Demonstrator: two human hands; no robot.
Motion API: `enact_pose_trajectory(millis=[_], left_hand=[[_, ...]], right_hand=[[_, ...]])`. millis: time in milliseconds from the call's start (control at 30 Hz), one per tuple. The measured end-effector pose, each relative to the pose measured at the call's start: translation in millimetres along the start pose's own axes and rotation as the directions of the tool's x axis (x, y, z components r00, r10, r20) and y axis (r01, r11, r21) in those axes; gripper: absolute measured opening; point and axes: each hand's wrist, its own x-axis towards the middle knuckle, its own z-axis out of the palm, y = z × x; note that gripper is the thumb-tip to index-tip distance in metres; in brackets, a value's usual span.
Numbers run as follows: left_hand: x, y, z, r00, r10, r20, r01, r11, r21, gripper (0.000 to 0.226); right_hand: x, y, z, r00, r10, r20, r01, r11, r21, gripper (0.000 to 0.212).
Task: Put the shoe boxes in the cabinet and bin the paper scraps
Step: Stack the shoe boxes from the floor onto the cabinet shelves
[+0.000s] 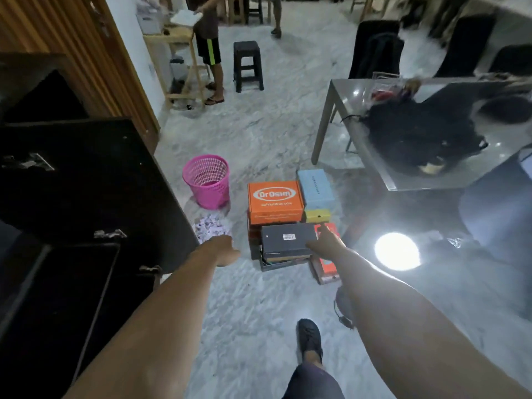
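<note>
Both arms reach forward and down over the marble floor (259, 298) toward a cluster of shoe boxes. The right hand (326, 241) lies over the right end of the dark grey box (283, 239) at the near side of the cluster, fingers extended toward it; whether they actually grip it cannot be told. The left hand (226, 250) hangs beside the box's left end, apart from it, its fingers turned away from the camera (their state is not readable). Behind the grey box sits the orange box (275, 201), with a light blue box (315, 188) and a yellow box (316, 216) at its right, and a red box (326, 266) at the near right. A heap of paper scraps (211, 227) lies on the floor left of the boxes, just in front of the pink bin (207, 181). The black cabinet (72, 197) stands open along the left edge of the floor.
</note>
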Motion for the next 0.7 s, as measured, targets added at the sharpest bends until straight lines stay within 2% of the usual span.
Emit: enact_pose_trajectory(millis=[100,233,367,500,567,633,700], left_hand=[[48,18,20,0.999,-0.021,0.039,0.023,0.998,-0.053,0.057],[139,37,78,0.984,-0.127,0.126,0.146,0.977,-0.153,0.063],[252,57,148,0.968,-0.139,0.211,0.186,0.956,-0.227,0.063],[378,65,220,0.985,-0.111,0.131,0.139,0.964,-0.225,0.064],[440,59,250,0.994,-0.094,0.061,0.107,0.961,-0.254,0.062],[494,49,280,0.992,-0.125,0.002,0.116,0.920,-0.374,0.065],[534,45,303,0.980,-0.197,-0.036,0.146,0.827,-0.543,0.072]], right_hand=[[48,23,-5,1.000,0.014,0.001,-0.014,0.999,0.040,0.064],[137,59,23,0.983,0.177,0.057,-0.183,0.974,0.131,0.077],[239,112,75,0.948,0.297,0.118,-0.312,0.941,0.134,0.073],[361,173,138,0.949,0.309,0.057,-0.314,0.932,0.178,0.066],[416,201,166,0.945,0.326,-0.006,-0.316,0.920,0.232,0.070],[463,226,188,0.945,0.310,-0.106,-0.268,0.919,0.290,0.072],[501,243,201,0.930,0.311,-0.196,-0.233,0.911,0.342,0.077]])
